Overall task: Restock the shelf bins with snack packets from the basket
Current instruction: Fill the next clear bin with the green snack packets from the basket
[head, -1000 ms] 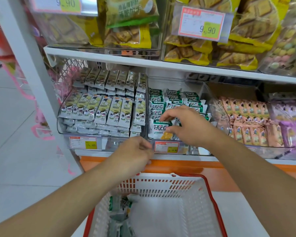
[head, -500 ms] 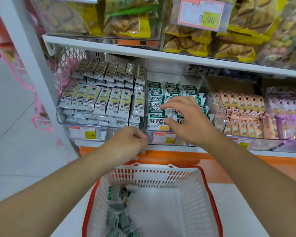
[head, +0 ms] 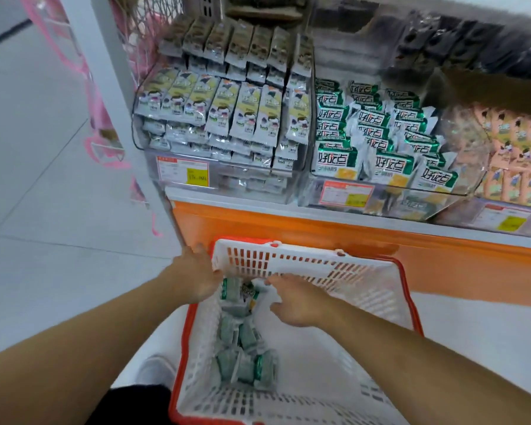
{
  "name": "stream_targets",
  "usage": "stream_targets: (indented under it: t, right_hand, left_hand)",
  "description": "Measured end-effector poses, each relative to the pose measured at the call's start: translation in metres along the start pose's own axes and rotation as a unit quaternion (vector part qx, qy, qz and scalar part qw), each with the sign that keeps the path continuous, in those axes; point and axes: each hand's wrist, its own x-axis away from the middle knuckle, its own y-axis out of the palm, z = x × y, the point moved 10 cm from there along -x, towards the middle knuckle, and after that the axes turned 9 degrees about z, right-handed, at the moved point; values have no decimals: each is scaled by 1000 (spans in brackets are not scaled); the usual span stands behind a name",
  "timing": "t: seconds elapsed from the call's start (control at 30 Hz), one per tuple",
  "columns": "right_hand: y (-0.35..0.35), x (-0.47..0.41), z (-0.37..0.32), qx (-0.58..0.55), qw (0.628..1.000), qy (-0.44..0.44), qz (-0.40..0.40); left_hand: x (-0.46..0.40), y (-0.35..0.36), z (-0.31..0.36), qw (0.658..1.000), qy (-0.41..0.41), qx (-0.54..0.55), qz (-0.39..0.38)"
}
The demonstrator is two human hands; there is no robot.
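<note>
The white basket with a red rim [head: 410,305] stands on the floor below the shelf. Several green-and-white snack packets [head: 242,361] lie along its left side. My left hand [head: 195,274] is at the basket's far left corner, its fingertips hidden by the rim and the topmost packet [head: 238,294]. My right hand [head: 299,303] is inside the basket, fingers stretched toward that topmost packet and holding nothing. On the shelf above, the clear bin [head: 390,194] holds rows of the same green packets [head: 337,159].
A bin of grey-yellow packets [head: 227,111] stands left of the green bin, and a bin of orange packets [head: 515,161] to its right. An orange shelf base [head: 319,228] runs behind the basket. A white upright post [head: 117,87] and tiled floor [head: 43,210] lie to the left.
Both hands dropped from the shelf bin and its front edge down into the basket. The view tilted downward, so the upper shelf is out of sight.
</note>
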Motion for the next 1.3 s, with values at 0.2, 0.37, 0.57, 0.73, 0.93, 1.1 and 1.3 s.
stream_targets:
  t: [0.2, 0.37, 0.57, 0.73, 0.93, 1.1, 1.3]
  right_hand:
    - [79, -72, 19, -117, 989, 95, 16]
    - [104, -86, 30, -325, 926, 177, 74]
    - [82, -46, 64, -434, 860, 249, 100]
    - [11, 2, 48, -445, 884, 141, 17]
    - [-104, 68, 3, -306, 952, -1, 25]
    - [-190, 132, -27, -275, 952, -89, 105]
    - [-274, 179, -10, -322, 899, -136, 264]
  left_hand:
    - [-23, 63, -26, 994, -30, 98, -30]
    - [-27, 64, -29, 995, -23, 100, -11]
    - [-22, 66, -28, 992, -38, 113, -51]
    - [-4, 35, -23, 993, -46, -84, -70]
    - [43, -40, 69, 984, 147, -84, -63]
    - [101, -79, 156, 936, 226, 256, -87]
    - [108, -142, 214, 911, 284, 298, 27]
